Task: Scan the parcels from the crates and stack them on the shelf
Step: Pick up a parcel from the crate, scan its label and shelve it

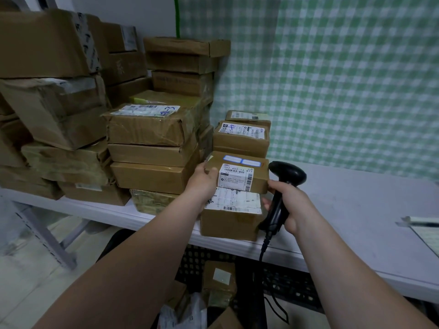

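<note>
My left hand [203, 180] grips the left end of a small brown parcel [259, 178] with a white barcode label on top. That parcel sits on a larger labelled parcel [229, 220] at the front edge of the white shelf [356, 210]. A black handheld scanner [283, 186] with a trailing cable is held by my right hand [288, 203], whose thumb touches the small parcel's right end. Below the shelf, a black plastic crate [285, 284] holds more parcels [219, 287].
Several stacks of brown cardboard parcels [152, 148] fill the left and middle of the shelf, with two small labelled boxes [241, 138] behind the one I hold. A green checked curtain [344, 79] hangs behind. A flat tray-like object [425, 230] lies at the right edge.
</note>
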Demonstrator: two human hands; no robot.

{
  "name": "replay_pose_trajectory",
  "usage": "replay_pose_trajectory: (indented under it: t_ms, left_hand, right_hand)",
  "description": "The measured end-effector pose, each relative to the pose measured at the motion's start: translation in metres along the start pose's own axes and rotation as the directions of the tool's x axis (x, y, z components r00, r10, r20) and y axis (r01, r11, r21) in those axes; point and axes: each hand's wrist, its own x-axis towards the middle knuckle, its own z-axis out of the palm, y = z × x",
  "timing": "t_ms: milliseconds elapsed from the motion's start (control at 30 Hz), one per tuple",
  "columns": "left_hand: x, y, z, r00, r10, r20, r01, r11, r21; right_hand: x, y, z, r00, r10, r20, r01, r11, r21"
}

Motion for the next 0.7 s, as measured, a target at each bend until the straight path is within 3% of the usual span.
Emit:
replay_pose_trajectory:
  t_ms: [400, 700]
  left_hand:
    - [0.007, 0.006, 0.008, 0.986, -0.028, -0.164, 0.054, 0.987, 0.152]
    - [-0.004, -0.008, 0.002, 1.0, 0.008, 0.009, -0.011, 0.957, 0.289]
  right_hand:
    - [0.003, -0.009, 0.0, 0.998, -0.022, 0.057, 0.017, 0.996, 0.087]
    - [-0.008, -0.004, 0.0, 0.997, -0.005, 0.081, -0.005, 0.993, 0.116]
